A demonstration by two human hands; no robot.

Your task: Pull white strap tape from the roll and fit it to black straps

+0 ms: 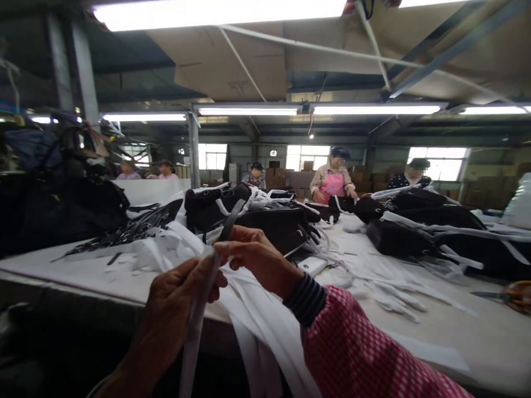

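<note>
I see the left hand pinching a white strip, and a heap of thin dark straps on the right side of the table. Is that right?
Not quite: the heap of thin dark straps lies on the left side of the table, as the head view shows. The left hand does pinch a white strip.

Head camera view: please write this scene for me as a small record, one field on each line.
Left hand: pinches a white strip that hangs down
Right hand: fingertips at a dark strap, close to the left hand
Table edge: more white strips hang over it
Behind the hands: black bags on the white table
Far right: scissors
Background: person in pink apron
</note>
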